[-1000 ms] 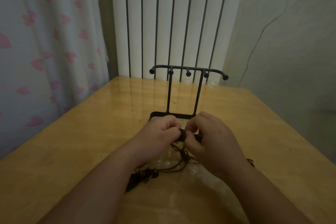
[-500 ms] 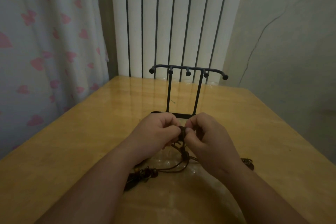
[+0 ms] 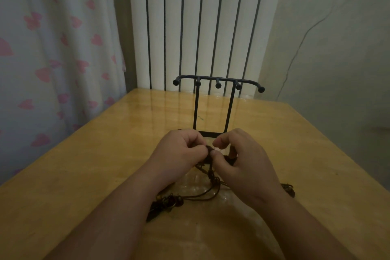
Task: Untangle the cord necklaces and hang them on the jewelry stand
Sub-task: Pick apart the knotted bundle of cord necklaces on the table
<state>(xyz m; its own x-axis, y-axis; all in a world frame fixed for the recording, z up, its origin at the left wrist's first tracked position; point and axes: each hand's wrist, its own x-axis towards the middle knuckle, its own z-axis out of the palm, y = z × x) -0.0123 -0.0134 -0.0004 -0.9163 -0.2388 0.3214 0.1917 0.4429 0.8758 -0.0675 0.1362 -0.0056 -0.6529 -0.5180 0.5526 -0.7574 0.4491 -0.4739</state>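
Observation:
Dark brown cord necklaces lie tangled on the wooden table, their cords rising to a knot between my hands. My left hand and my right hand both pinch that knot with curled fingers, thumbs almost touching. A cluster of beads and a dark pendant lies under my left forearm. Another small pendant peeks out right of my right wrist. The black metal jewelry stand stands just behind my hands, its hooks bare. My hands hide the front of its base.
A white ribbed radiator rises behind the table's far edge. A curtain with pink hearts hangs on the left, and a plain wall stands on the right. Bare tabletop spreads left and right of my arms.
Both hands have lifted the knot slightly toward the stand's base. The right fingers have shifted their grip on the cords. The beads on the table stay put.

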